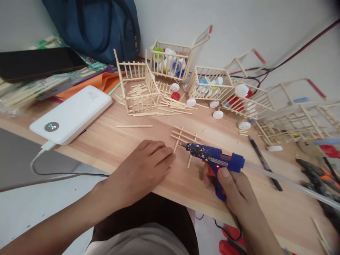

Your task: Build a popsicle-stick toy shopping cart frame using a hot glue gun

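My right hand (236, 189) is wrapped round the grip of a blue hot glue gun (205, 153), with a red light glowing on its side. A clear glue stick (281, 180) trails from the gun's back end. The nozzle points left, just over a small lattice of thin wooden sticks (180, 133) lying flat on the table. My left hand (146, 170) lies low on the table, fingers close together, their tips at the near end of one lattice stick. The gun hides part of the lattice.
Behind stand small stick-built carts (171, 58) with bottle-cap wheels, an unfinished-looking stick box (139, 83) and loose sticks (175, 103). At left are a white power bank (71, 113) with a cable, a phone (39, 63) and a blue bag (106, 32). A pen (265, 163) and pliers (316, 177) lie right.
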